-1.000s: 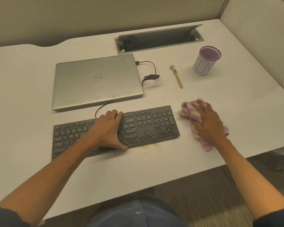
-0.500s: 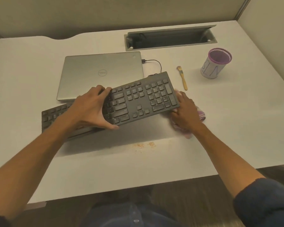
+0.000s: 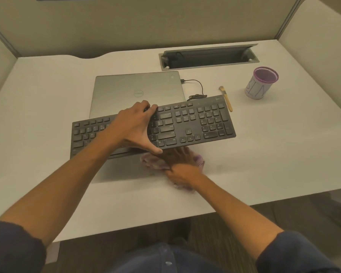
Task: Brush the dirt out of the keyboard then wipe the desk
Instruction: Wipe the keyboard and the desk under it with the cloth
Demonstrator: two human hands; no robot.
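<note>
While the left hand [image 3: 135, 127] grips the keyboard [image 3: 193, 123] across its depth, fingers curled over the far edge and thumb hooked under the near edge, the right end of the board is tilted up off the worktop [image 3: 274, 154]. Its left end appears to rest low, near or on the surface; I cannot tell which. Just below that thumb, the right hand [image 3: 180, 164] presses flat, fingers spread, on a pink-and-white cloth [image 3: 152, 161] lying on the worktop under the raised edge.

I judge the keyboard light and stiff enough for one hand, though its smooth plastic could slip, and a grip near the middle, as here, balances it best; the keys will give under pressure. The cloth looks soft and limp, so a flat palm should drag it better than a pinch.

Beyond the left fingers lies a closed silver laptop [image 3: 126, 89] with a round Dell logo. To the far right of the left hand are a small wooden brush [image 3: 226, 99] and a purple-rimmed mesh cup [image 3: 261, 83] with blue letters I cannot read. Keyboard legends are too blurred to read.
</note>
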